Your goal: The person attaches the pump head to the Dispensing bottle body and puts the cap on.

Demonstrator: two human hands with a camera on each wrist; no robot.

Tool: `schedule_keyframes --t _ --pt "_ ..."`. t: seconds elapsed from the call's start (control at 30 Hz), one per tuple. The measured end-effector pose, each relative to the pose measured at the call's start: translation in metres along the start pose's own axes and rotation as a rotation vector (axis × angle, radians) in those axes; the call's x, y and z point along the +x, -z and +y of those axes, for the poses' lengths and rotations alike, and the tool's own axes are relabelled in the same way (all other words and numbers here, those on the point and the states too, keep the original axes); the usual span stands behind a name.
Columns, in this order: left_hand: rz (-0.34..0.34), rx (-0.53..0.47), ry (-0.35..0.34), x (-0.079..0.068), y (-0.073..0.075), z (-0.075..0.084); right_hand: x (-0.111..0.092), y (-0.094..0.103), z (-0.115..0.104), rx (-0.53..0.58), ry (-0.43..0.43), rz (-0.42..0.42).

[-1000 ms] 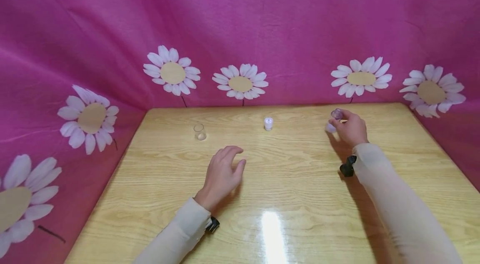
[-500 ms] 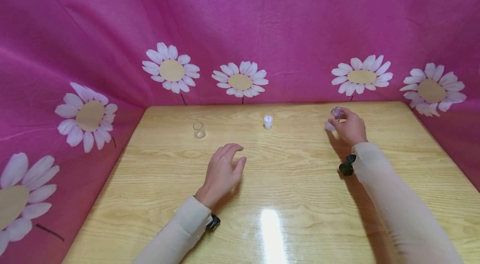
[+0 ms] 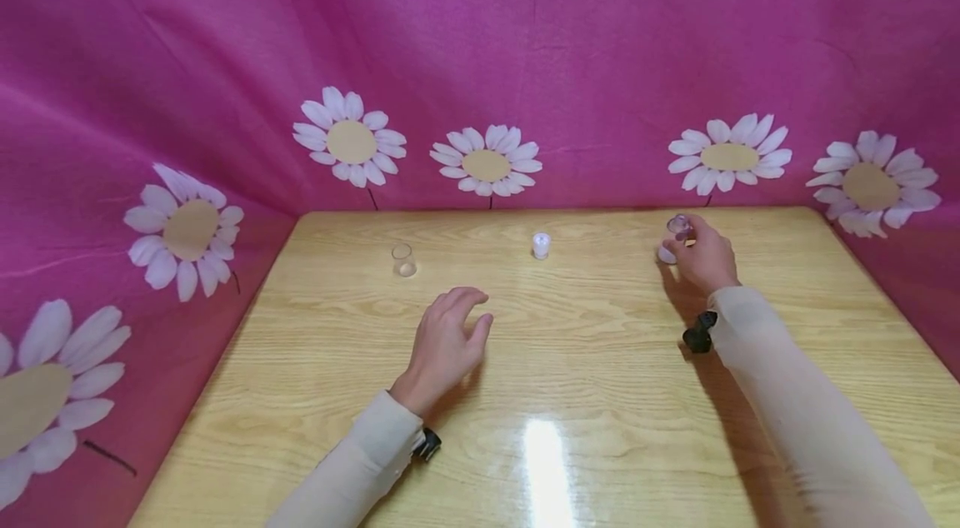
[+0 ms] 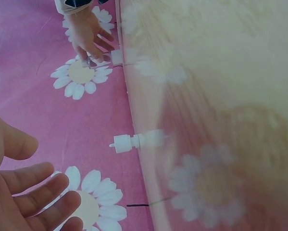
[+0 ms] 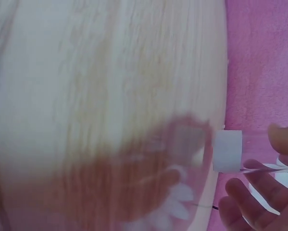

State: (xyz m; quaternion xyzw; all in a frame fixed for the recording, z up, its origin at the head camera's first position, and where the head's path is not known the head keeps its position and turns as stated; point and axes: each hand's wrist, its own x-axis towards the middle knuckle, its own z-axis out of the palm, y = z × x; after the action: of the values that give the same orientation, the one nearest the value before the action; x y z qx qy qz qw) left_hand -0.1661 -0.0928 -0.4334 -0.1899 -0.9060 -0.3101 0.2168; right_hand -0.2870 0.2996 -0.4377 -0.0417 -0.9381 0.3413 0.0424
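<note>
In the head view my right hand [image 3: 703,256] pinches a small clear, glass-like vessel [image 3: 678,225] between thumb and fingers at the back right of the table. Directly below the clear part is a white cylinder [image 5: 227,150], low over the tabletop; whether it touches the table I cannot tell. My left hand [image 3: 444,342] hovers over the table, fingers loosely bent, holding nothing. A small white cylinder with a thin tip [image 4: 123,143] stands at the back middle. Farther left, a clear cup [image 3: 403,261] stands upright, nearer to the left hand.
The wooden table [image 3: 570,370] ends at a pink cloth [image 3: 480,28] printed with white daisies, which rises at the back and both sides. Each wrist wears a black strap mount [image 3: 699,334]. Light reflects off the table's front middle.
The head view has shifted slightly. My right hand keeps its grip on the clear vessel, which now stands a little more upright over the white cylinder. The left hand stays still.
</note>
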Motion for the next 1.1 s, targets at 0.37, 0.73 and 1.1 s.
schedule_keyframes --t 0.37,0.73,1.1 --pt "-0.019 0.007 0.014 -0.001 0.002 0.0 -0.012 0.0 -0.01 -0.044 0.123 0.017" --pt "-0.03 0.019 0.03 -0.003 0.001 0.0 -0.023 -0.003 -0.027 -0.09 0.3 0.013" --pt "-0.031 0.01 0.031 -0.005 0.0 -0.001 -0.033 -0.012 -0.044 -0.132 0.405 0.043"
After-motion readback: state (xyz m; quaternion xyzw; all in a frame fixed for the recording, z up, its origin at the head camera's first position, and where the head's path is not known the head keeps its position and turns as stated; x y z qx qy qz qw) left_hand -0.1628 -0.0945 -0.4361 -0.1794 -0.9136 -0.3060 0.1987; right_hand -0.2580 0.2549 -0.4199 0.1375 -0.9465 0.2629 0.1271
